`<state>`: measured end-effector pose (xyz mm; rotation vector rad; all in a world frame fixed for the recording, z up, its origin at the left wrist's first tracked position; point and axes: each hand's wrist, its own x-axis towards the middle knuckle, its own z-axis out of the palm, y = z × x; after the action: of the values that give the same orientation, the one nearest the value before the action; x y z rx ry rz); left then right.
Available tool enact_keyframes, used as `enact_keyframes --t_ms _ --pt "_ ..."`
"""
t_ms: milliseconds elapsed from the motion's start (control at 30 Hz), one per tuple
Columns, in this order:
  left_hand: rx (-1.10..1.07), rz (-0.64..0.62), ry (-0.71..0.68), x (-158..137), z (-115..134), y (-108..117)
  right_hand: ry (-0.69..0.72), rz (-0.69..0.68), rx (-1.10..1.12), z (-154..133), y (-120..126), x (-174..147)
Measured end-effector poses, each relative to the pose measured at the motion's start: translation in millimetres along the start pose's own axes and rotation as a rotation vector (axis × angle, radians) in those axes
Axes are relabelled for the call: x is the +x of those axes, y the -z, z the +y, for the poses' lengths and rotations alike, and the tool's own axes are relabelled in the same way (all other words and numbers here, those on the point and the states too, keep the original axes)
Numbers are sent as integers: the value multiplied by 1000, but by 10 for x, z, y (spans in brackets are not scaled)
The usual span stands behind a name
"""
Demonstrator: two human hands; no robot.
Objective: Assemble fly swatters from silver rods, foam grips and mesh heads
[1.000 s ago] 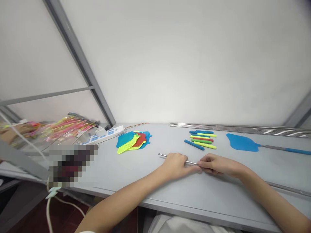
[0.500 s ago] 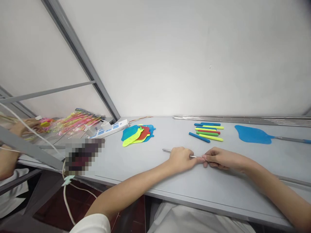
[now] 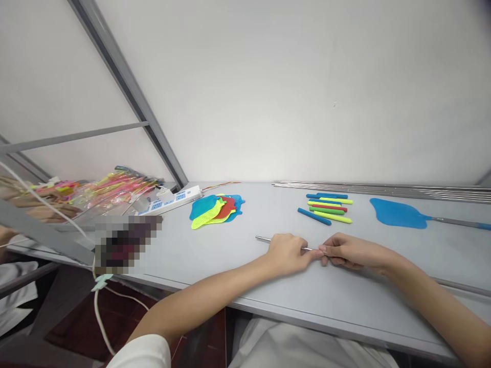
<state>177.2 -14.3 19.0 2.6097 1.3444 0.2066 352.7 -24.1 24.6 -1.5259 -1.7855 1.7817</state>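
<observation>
lower middle: left hand (image 3: 287, 254) curled round metal rod (image 3: 263, 238) | right hand (image 3: 347, 251) pinching it further right | could slip imo if that tiny pinch loosens

The single head-worn view faces forward and slightly down across the grey desk (image 3: 172, 250), near enough that the hands (image 3: 287, 254) sit large in its lower half, while the white wall (image 3: 268, 92) behind fills the upper.

Plain white short sleeve (image 3: 141, 352) up top, kinda whitish-grey clothing (image 3: 299, 342) lower down, left hand (image 3: 289, 254) and right hand (image 3: 345, 250) both bare.
</observation>
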Motion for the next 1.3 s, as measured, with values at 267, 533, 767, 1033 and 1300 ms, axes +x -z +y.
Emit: enact_keyframes --t_ms 267,533,767,1033,1300 --pt "-6 40 62 6 -5 -17 14 -40 45 -44 -59 -9" --pt "-8 10 106 29 42 -17 23 -5 57 -8 -49 19" --pt "0 19 69 18 37 -23 21 -4 84 24 -49 32" --pt "-16 10 78 7 64 -8 28 -8 89 24 -43 26" --pt "-22 44 39 10 8 -76 16 -5 88 4 -55 34"
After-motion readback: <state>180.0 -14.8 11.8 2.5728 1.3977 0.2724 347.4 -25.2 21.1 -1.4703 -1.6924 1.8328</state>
